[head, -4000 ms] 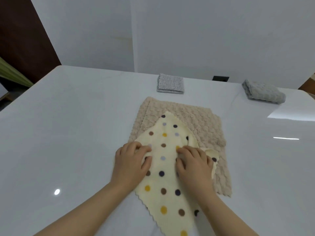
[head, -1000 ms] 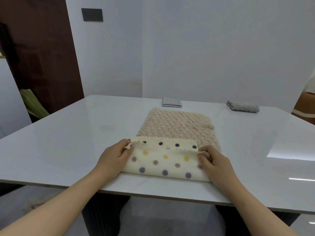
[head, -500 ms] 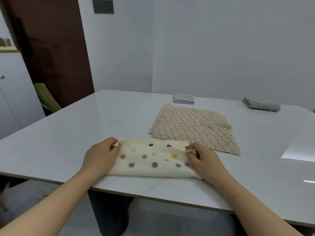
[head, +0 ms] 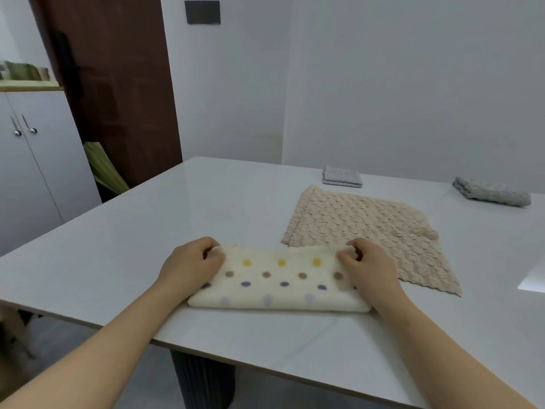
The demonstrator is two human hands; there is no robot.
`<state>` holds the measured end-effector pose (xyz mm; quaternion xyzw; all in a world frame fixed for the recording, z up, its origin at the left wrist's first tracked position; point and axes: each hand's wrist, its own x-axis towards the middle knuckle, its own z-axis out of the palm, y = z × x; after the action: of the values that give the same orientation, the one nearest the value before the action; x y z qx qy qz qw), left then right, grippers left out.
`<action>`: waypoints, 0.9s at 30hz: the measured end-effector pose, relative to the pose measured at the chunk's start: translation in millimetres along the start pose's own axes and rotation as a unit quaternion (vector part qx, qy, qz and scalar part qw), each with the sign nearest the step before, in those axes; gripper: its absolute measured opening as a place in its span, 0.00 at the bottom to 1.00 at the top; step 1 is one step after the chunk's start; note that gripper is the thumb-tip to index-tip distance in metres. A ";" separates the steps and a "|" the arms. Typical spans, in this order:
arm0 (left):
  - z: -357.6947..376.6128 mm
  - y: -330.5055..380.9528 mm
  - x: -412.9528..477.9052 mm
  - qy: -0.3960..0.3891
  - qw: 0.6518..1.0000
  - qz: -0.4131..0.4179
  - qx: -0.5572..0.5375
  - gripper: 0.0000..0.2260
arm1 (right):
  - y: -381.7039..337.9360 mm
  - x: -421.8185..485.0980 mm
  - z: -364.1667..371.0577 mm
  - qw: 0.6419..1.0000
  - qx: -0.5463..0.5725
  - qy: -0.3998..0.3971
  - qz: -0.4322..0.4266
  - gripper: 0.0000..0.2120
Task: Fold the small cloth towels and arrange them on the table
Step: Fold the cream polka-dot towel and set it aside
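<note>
A cream polka-dot towel, folded into a long strip, lies near the front edge of the white table. My left hand pinches its left far corner with curled fingers. At the other end my right hand pinches the right far corner. A beige textured towel lies spread flat just behind and to the right. Two folded grey towels sit at the far side: one in the middle, another at the far right.
A dark brown door and a white cabinet stand to the left of the table. White walls close the back. The table's near edge runs just in front of the dotted towel.
The dotted towel has been folded over again into a narrower strip and shifted left, off the beige towel. Both hands stayed at its ends. The view swung left.
</note>
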<state>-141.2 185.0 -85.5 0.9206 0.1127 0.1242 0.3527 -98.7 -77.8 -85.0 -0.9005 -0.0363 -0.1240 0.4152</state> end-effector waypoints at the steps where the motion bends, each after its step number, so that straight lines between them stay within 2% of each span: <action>1: 2.8 -1.4 1.6 0.000 0.999 0.008 0.031 0.06 | 1.3 1.0 4.2 1.000 -0.023 0.003 0.001 0.06; 4: 8.3 -4.7 7.2 0.012 0.995 0.030 0.097 0.04 | 3.4 1.7 9.9 0.996 -0.091 0.005 0.004 0.06; 10: 11.0 -6.3 10.8 -0.008 0.992 0.024 0.122 0.03 | 7.7 5.5 10.5 0.985 -0.171 -0.028 0.023 0.16; 15: 11.3 -4.1 12.3 -0.026 0.991 0.034 0.124 0.04 | 7.7 6.6 8.6 0.985 -0.163 -0.045 0.017 0.16; 20: 7.5 -9.4 9.6 0.018 0.999 0.021 -0.047 0.07 | 11.0 1.8 5.9 0.999 -0.011 -0.045 -0.012 0.13; 23: 4.9 -7.0 7.3 0.040 0.993 0.019 -0.110 0.07 | 10.7 0.8 3.7 0.999 0.025 -0.035 -0.016 0.10; 27: -0.5 -8.4 5.3 0.027 0.974 -0.049 -0.221 0.03 | 7.5 -3.1 3.1 0.995 0.093 -0.018 -0.012 0.11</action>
<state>-137.3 193.0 -90.0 0.8098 0.1365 0.1533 0.5496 -99.8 -80.3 -93.3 -0.8597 -0.0658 -0.1090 0.4948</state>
